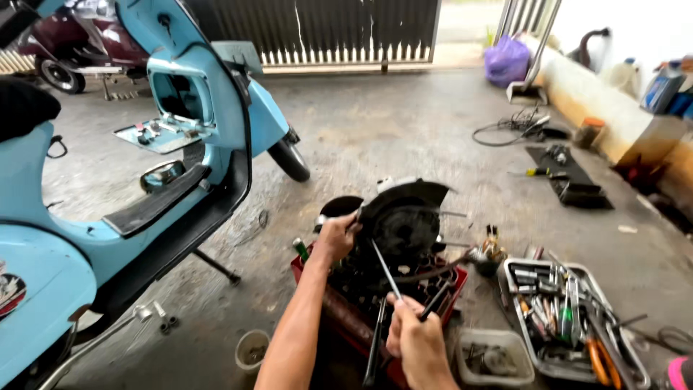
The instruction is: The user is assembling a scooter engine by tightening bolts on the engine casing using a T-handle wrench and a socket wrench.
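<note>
Engine (404,227) sits out of the blue scooter (108,217) in a red crate (346,318); left hand (336,237) grips its housing, right hand (417,339) clutches a long screwdriver (386,271). Looks mid-teardown, plenty left.

I'm seeing a grey concrete floor (375,137) carrying everything. A light blue scooter (108,217) is standing on it at the left. A red crate (375,318) is sitting near the bottom centre, a metal tool tray (570,325) just to its right, a small clear tub (494,357) between them. A black mat (570,177) and a coiled cable (505,130) are lying further back, a purple bag (507,61) by the gate.
</note>
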